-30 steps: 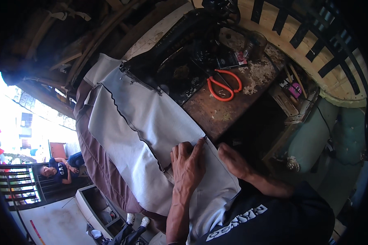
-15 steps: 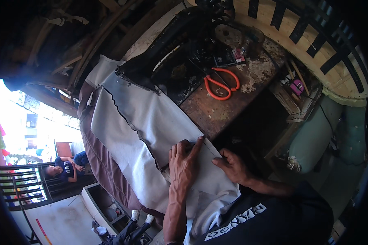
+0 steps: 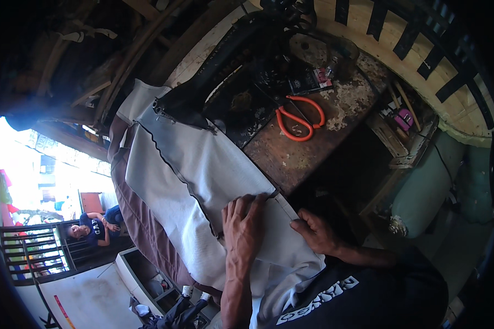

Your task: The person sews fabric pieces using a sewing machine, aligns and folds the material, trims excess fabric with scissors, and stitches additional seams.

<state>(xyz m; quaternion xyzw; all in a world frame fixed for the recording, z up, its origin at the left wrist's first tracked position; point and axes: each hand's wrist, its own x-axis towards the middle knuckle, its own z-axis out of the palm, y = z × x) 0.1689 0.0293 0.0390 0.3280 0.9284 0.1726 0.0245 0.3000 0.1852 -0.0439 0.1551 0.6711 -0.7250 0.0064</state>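
A large piece of pale grey cloth [image 3: 173, 203] is spread from a black sewing machine [image 3: 217, 82] down to my lap, with a dark wavy edge running along it. My left hand [image 3: 242, 227] lies palm down on the cloth, its fingers slightly bent and their tips by the cloth's right edge, near a small dark fold. Lower on that same edge, my right hand [image 3: 315, 233] pinches the cloth between thumb and fingers. What lies under the left palm is hidden.
Orange-handled scissors [image 3: 302, 120] lie on the worn machine table [image 3: 285, 159]. An open drawer [image 3: 392, 142] holds sticks and a pink item [image 3: 404, 119]. Brown cloth [image 3: 142, 214] hangs beneath the grey. A green cylinder [image 3: 425, 189] is at right; another person [image 3: 96, 227] sits at far left.
My left hand's outstretched index finger has drawn back and bent, and a small fold now shows at the cloth's edge. My right hand has closed in on the edge. The view has shifted slightly.
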